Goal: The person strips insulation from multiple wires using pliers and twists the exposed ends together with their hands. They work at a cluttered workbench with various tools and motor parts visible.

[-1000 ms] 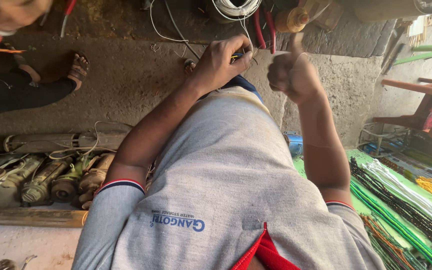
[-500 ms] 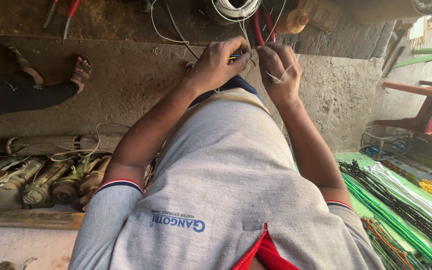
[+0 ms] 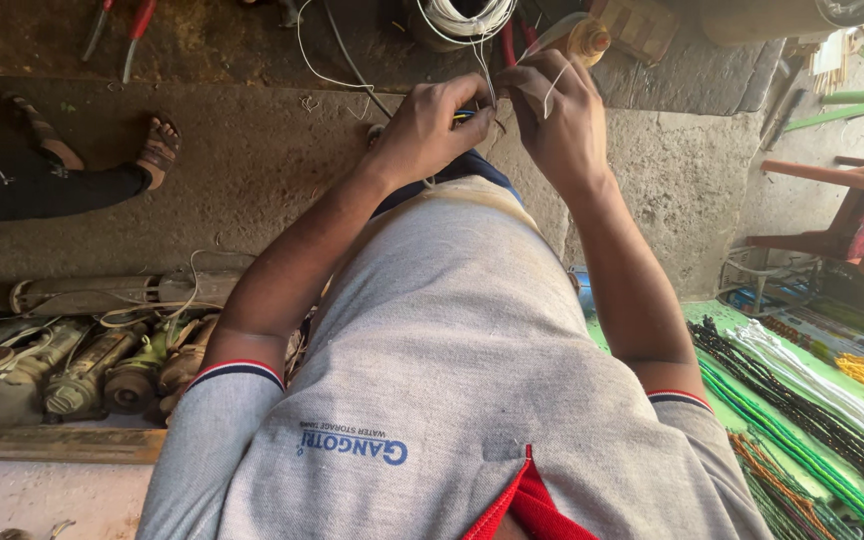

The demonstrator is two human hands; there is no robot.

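Seen from above, over a grey shirt (image 3: 452, 400). Left hand (image 3: 432, 125) curled, fingers (image 3: 472, 95) pinched shut on a thin white wire (image 3: 489, 75) at the far centre of the scene, over the concrete floor (image 3: 252, 160). Right hand (image 3: 557, 120) just beside it, touching it, fingers (image 3: 522, 80) closed around the same wire, with a loose white end looping over the knuckles. Hard to make out what sits between the two hands: a small dark bit with a blue edge, mostly hidden by the fingers. Wire running up to a coil of white wire (image 3: 467, 15), cut off by the top edge. Behind the right hand, a pale bottle with an amber cap (image 3: 582, 35), partly hidden; contents not visible. Red-handled pliers (image 3: 132, 30) at far left, tips cut off. Another person's sandalled feet (image 3: 102, 140) at left, body out of frame. Worn motor parts (image 3: 82, 370) heaped at near left. Bundles of coloured cords (image 3: 812, 410) on a green sheet at near right. Red chair (image 3: 852, 220) at right, cut off.
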